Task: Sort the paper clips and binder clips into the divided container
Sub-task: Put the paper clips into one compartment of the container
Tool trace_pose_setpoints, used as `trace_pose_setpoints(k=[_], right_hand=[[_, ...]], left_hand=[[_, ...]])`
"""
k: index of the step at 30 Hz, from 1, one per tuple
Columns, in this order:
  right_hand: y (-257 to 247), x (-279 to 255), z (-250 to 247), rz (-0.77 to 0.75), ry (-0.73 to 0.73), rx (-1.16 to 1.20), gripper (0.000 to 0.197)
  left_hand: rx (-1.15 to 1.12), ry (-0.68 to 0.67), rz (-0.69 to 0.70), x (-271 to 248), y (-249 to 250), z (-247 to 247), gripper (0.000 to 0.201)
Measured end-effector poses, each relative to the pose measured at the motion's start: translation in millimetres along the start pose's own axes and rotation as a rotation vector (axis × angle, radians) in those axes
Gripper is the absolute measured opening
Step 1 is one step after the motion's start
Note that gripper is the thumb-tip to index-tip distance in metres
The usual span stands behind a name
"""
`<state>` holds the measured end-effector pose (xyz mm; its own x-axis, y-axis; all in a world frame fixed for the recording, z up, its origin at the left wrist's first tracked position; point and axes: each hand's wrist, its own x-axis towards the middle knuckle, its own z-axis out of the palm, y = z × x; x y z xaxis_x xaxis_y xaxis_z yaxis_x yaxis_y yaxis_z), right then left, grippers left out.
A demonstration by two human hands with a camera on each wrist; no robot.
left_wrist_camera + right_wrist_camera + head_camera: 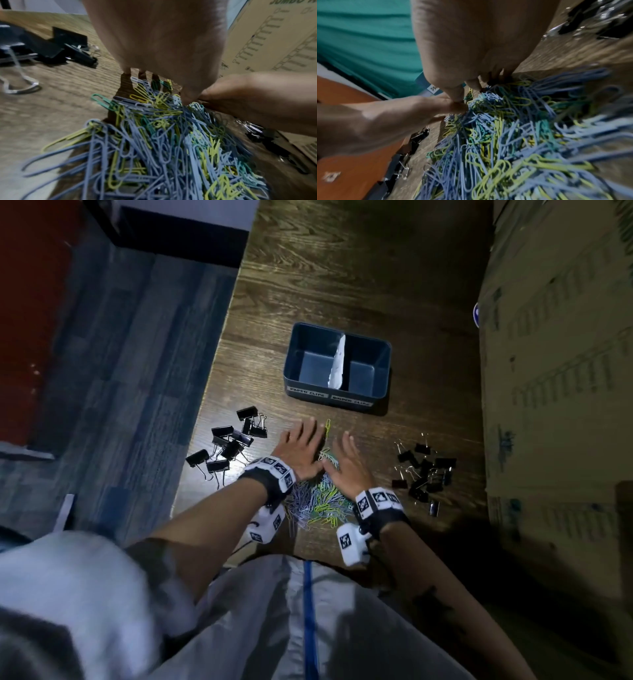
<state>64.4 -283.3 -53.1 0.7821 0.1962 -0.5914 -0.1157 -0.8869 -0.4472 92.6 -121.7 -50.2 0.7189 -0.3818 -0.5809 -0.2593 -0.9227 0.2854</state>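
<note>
Both hands (322,455) flat on paper clip pile (318,501), thumbs touching

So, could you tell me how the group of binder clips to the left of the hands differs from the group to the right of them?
The left binder clips are visibly larger than the right binder clips. The left group lies near the table edge, with light glinting off its clips; the right group lies in dimmer light near the cardboard box. Both are black with silver wire handles, lie loose on the table, and neither hand touches them.
</note>
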Motion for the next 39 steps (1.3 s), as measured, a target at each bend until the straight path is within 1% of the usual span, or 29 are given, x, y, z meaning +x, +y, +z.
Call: trace_pose_setpoints(k=[2, 4, 7, 10, 13, 15, 18, 21, 23, 25, 27, 29, 31, 32, 34, 36, 37, 38, 39], right_hand=[[2, -13, -2, -0.011, -0.024, 0.092, 0.062], [5, -23, -9, -0.025, -0.029, 0.185, 0.056], [16, -29, -14, -0.033, 0.066, 0.207, 0.048], [26, -31, -13, 0.028, 0.137, 0.185, 0.052], [24, -19, -15, 0.011, 0.128, 0.088, 0.067], [16, -4, -18, -0.009, 0.083, 0.031, 0.078], [-3, 19, -20, -0.042, 0.001, -0.077, 0.083], [-18, 24, -15, -0.101, -0.065, -0.171, 0.079], [-22, 14, -8, -0.150, -0.096, -0.190, 0.077], [-23, 0, 1, -0.189, -0.125, -0.180, 0.079], [-26, -12, 6, -0.210, -0.147, -0.166, 0.081], [-28, -22, 9, -0.216, -0.146, -0.139, 0.080], [-25, -30, 7, -0.211, -0.087, -0.047, 0.073], [-22, -34, 6, -0.196, -0.020, 0.013, 0.067], [-12, -42, 3, -0.113, 0.161, 0.092, 0.051], [3, -47, 1, 0.019, 0.334, 0.078, 0.041], [10, -48, 1, 0.085, 0.373, 0.054, 0.040], [16, -48, 2, 0.143, 0.360, 0.035, 0.042], [18, -48, 3, 0.184, 0.309, 0.014, 0.047]], left_hand=[[0.060, -0.044, 0.068, 2, 5, 0, 0.069], [0.117, -0.063, 0.181, -5, 6, 4, 0.066], [0.146, -0.068, 0.333, -21, -1, 12, 0.065], [0.112, -0.034, 0.374, -37, -13, 21, 0.063], [0.109, 0.009, 0.322, -48, -26, 23, 0.063], [0.094, 0.028, 0.297, -56, -28, 23, 0.069], [0.181, 0.057, 0.251, -70, -25, 31, 0.090], [0.236, 0.013, 0.105, -82, -23, 46, 0.116], [0.209, -0.018, 0.021, -81, -24, 54, 0.126], [0.128, -0.010, -0.003, -75, -25, 57, 0.125], [0.046, 0.019, 0.029, -69, -22, 55, 0.115], [0.015, 0.031, 0.077, -64, -19, 51, 0.107], [-0.006, 0.027, 0.126, -60, -19, 47, 0.101], [-0.030, 0.018, 0.144, -60, -21, 44, 0.100], [-0.090, -0.006, 0.158, -61, -27, 40, 0.102], [-0.115, -0.002, 0.139, -59, -33, 33, 0.103], [-0.116, 0.008, 0.118, -55, -35, 29, 0.103], [-0.121, 0.010, 0.092, -50, -35, 26, 0.102], [-0.130, 0.002, 0.066, -43, -35, 23, 0.102]])
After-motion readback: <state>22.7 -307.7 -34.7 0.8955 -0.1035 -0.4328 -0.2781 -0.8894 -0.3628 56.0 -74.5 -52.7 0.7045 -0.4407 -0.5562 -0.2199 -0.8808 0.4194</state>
